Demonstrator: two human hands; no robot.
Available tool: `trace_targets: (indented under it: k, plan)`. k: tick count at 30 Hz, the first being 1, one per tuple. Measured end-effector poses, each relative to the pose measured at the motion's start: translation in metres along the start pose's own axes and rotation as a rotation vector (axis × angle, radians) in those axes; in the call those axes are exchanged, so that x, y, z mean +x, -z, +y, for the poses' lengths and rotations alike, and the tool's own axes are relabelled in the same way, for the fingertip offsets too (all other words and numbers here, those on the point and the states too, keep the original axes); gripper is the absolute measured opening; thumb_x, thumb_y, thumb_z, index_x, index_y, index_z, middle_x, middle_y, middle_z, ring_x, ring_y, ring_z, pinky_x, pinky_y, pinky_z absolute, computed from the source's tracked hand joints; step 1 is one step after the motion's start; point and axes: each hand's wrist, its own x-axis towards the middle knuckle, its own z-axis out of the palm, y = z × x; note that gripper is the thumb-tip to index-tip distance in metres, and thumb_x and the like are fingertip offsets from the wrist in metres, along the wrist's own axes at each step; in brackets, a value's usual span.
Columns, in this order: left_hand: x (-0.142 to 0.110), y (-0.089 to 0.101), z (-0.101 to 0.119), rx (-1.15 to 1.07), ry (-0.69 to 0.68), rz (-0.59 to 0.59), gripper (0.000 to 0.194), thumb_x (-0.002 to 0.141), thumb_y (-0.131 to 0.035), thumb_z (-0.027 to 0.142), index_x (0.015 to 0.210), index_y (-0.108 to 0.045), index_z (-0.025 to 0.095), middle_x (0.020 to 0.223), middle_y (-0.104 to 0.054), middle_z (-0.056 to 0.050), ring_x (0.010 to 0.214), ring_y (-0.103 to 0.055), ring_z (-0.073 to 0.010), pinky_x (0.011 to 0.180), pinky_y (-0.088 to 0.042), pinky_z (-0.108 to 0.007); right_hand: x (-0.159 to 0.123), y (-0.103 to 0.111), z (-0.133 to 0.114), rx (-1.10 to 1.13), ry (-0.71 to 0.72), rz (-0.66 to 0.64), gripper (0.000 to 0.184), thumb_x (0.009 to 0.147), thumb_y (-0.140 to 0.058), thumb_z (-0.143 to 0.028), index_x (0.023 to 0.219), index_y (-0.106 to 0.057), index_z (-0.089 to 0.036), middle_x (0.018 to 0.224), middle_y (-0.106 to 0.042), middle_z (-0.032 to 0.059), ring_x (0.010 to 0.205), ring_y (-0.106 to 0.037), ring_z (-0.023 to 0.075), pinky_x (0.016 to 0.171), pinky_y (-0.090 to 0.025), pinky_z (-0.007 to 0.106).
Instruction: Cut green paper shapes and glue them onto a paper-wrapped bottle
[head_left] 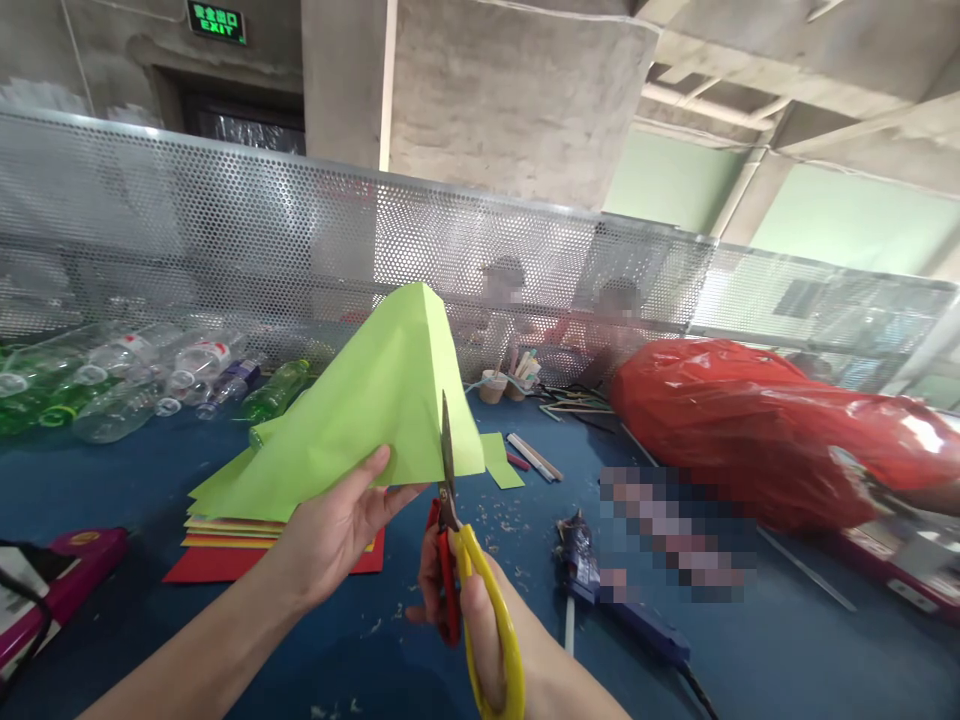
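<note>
My left hand [337,535] pinches the lower edge of a light green sheet of paper [360,400], thumb on the near face and fingers behind. The sheet stands raised, with a crease running down near its right side. My right hand [480,610] is closed round the handles of a pair of scissors [448,480], one handle yellow and one red. The blades point upward, and one lies over the paper close to the crease. Beneath the raised sheet is a stack of coloured paper [225,560], red at the bottom. A small green paper piece [501,462] lies behind the scissors.
Plastic bottles [195,365] lie at the back left. A blue glue gun [630,620] with a cord rests on the right, before a large red plastic bag [750,430]. Markers [532,457] and cups of sticks [493,386] stand near the perforated metal divider [315,240]; people show through it.
</note>
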Motion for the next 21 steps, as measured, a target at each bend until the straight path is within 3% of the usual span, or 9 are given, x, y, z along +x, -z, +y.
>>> trace_targets:
  k: [5,11,21]
  plan:
    - [-0.004,-0.003,-0.003,0.05,0.034,0.042,0.04,0.087,-0.052,0.004,0.125,-0.054,0.018,0.111,-0.069,-0.008,0.102,-0.066,-0.0243,0.085,-0.059,-0.04,0.0,0.004,-0.007,0.076,0.001,0.038,0.057,0.084,-0.031,-0.073,0.093,-0.048,-0.019,0.082,-0.04,0.0022,0.066,-0.041,0.0128,0.072,-0.056,0.035]
    - [-0.007,-0.005,-0.004,0.075,0.044,-0.015,0.039,0.089,-0.052,0.008,0.126,-0.053,0.019,0.109,-0.07,-0.007,0.105,-0.065,-0.0233,0.087,-0.058,-0.038,-0.002,0.008,-0.013,0.044,0.007,0.005,0.052,0.087,-0.03,-0.069,0.097,-0.049,-0.021,0.087,-0.041,0.004,0.071,-0.045,0.0142,0.076,-0.057,0.036]
    - [-0.008,-0.004,-0.006,0.099,0.026,-0.035,0.047,0.087,-0.056,0.012,0.133,-0.048,0.02,0.114,-0.068,-0.008,0.106,-0.064,-0.0237,0.091,-0.056,-0.039,0.002,0.002,-0.007,0.071,0.042,0.094,0.055,0.084,-0.031,-0.073,0.087,-0.047,-0.021,0.077,-0.039,0.0002,0.06,-0.039,0.0109,0.064,-0.057,0.032]
